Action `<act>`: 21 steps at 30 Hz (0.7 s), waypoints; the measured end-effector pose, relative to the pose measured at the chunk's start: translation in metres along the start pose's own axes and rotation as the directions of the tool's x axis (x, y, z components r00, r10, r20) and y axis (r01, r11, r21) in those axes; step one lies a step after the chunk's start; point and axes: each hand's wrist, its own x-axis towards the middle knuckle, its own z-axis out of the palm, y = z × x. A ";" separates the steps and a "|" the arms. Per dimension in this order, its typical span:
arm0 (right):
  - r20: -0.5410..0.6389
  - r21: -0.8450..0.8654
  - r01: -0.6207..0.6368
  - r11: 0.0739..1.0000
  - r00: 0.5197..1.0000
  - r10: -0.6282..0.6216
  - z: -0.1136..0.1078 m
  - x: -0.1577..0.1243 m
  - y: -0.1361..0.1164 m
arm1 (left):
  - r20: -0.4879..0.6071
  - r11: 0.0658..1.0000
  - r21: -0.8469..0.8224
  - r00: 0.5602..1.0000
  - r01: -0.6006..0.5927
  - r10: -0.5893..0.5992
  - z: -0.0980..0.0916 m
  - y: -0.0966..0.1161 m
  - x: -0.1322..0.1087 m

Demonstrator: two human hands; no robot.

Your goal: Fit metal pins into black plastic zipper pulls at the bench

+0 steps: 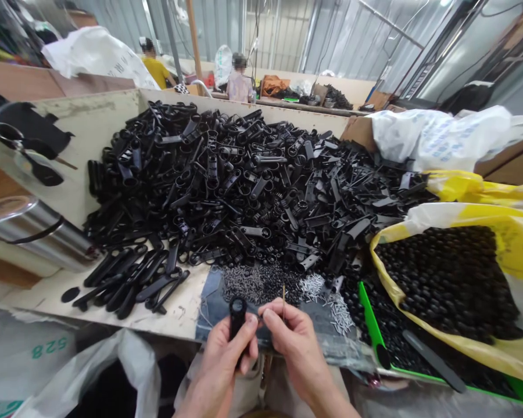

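My left hand [220, 351] is closed round a black plastic handle part [237, 316] with a ring-shaped upper end, held roughly upright. Close beside it, my right hand [294, 339] is closed, and a thin brass-coloured rod [283, 297] sticks up from its fingers. Its thumb and index fingertip pinch near the left thumb; any small piece between them is too hidden to make out. Under and beyond both hands lies a dark blue cloth [207, 310]. Small dark grey pieces [244, 281] and silver metal pins [340, 313] are heaped on it.
A large pile of black plastic parts [253, 174] fills the bench. Several longer handles [131, 278] lie at left, near a steel flask [39, 226]. At right stand a yellow-white bag [422, 217] of black pieces and a green tray [368, 313]. Two people sit farther back.
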 end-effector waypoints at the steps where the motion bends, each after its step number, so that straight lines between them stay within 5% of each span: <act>1: 0.000 0.010 -0.003 1.000 1.000 0.003 0.001 0.000 0.001 | 0.001 1.000 0.007 1.000 -0.001 0.001 0.001 0.002 -0.001; 8: 0.000 0.040 -0.024 0.999 1.000 0.024 0.003 -0.003 0.002 | -0.023 1.000 -0.002 1.000 -0.004 0.004 0.000 -0.003 -0.002; 21: -0.066 -0.136 0.114 0.984 0.990 -0.124 -0.003 -0.009 0.005 | -0.049 0.995 0.078 0.996 -0.069 0.073 0.002 -0.004 -0.001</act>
